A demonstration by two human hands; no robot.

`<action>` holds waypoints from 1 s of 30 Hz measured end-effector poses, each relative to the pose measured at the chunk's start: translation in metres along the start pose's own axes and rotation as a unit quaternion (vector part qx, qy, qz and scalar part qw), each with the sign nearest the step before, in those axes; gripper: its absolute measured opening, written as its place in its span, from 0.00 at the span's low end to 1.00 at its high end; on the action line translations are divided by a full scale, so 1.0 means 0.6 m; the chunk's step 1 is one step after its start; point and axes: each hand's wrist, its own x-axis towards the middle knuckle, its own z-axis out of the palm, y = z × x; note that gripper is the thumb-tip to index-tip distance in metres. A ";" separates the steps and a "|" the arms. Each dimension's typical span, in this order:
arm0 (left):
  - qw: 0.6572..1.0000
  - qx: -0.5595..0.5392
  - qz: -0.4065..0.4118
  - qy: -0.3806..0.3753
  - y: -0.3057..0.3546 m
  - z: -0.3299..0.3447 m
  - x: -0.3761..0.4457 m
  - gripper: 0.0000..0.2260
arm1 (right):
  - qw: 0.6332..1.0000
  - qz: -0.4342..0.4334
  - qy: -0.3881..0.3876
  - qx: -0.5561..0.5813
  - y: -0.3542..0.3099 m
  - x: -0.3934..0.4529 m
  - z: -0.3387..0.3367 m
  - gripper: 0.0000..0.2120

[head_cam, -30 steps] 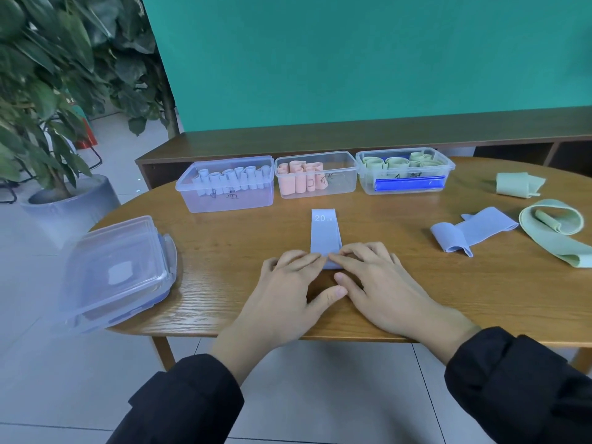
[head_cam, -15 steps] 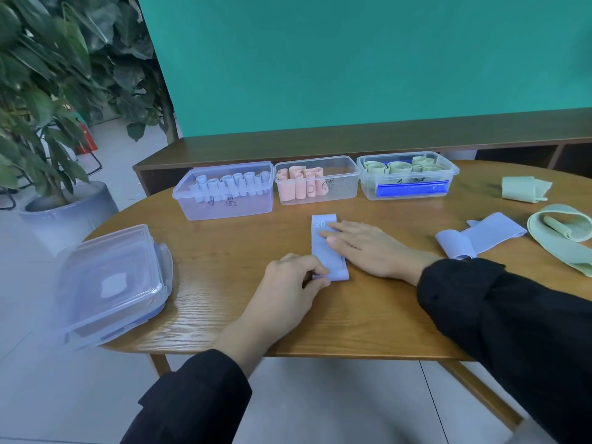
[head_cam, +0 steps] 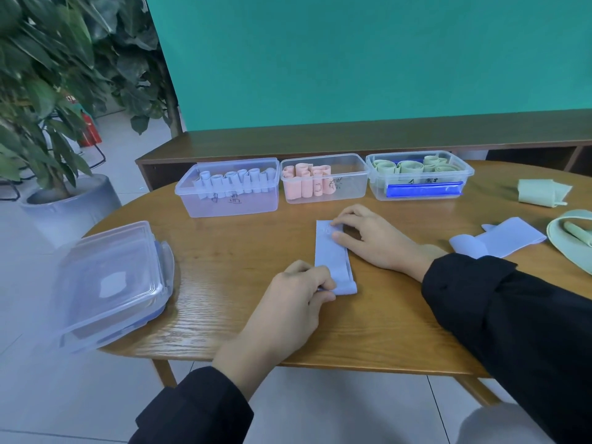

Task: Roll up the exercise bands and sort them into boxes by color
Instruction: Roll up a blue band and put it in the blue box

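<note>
Across the middle of the oval wooden table (head_cam: 243, 257) lies a pale lavender flat exercise band (head_cam: 333, 254), running from the near edge side toward the boxes. Bare wood stays open to its left, up to the stack of clear plastic lids (head_cam: 112, 283) that overhangs the table's left rim. Along the far edge stand three clear plastic boxes in a row: the left box of lavender rolls (head_cam: 229, 187), the middle box of pink rolls (head_cam: 323, 179), and the right box of green rolls (head_cam: 419, 174). To the right, well apart, rest a second lavender band (head_cam: 499, 237), a folded green band (head_cam: 541, 192) and a looped green band (head_cam: 568, 238).

The left hand (head_cam: 288, 302) is curled, fingers pinching the band's near end. The right hand (head_cam: 371, 238) reaches across from the right, fingers spread flat and pressing on the band's far end.
</note>
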 end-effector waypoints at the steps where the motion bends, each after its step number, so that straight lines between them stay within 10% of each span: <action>1: 1.000 0.000 0.001 0.004 0.001 -0.002 -0.007 0.04 | 1.000 0.012 -0.002 0.008 -0.002 0.004 0.002 0.24; 16: 0.999 -0.023 0.015 0.038 -0.007 -0.008 -0.031 0.05 | 0.942 0.118 0.077 0.304 -0.026 0.038 0.008 0.09; 30: 0.963 0.243 0.091 0.069 -0.010 0.004 -0.023 0.17 | 0.841 0.134 0.119 0.511 -0.030 0.048 0.008 0.08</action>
